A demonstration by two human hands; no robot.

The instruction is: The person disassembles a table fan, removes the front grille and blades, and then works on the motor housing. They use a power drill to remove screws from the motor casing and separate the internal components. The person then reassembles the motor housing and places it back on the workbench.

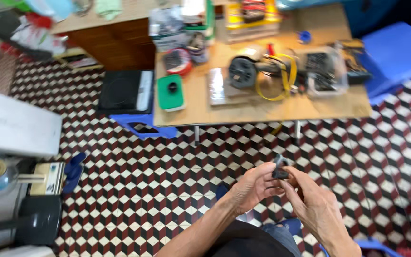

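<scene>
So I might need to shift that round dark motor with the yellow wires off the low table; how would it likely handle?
The motor looks like solid metal, so probably heavy for its size. Its round body lies on a flat plate and may roll if pushed. The yellow wires loop loosely, so they would likely flop and drag or snag on the clear plastic box beside them.

small part point(279, 169): dark, matt plastic | low table point(262, 112): bare matt wood | floor point(167, 162): smooth patterned tile
</scene>
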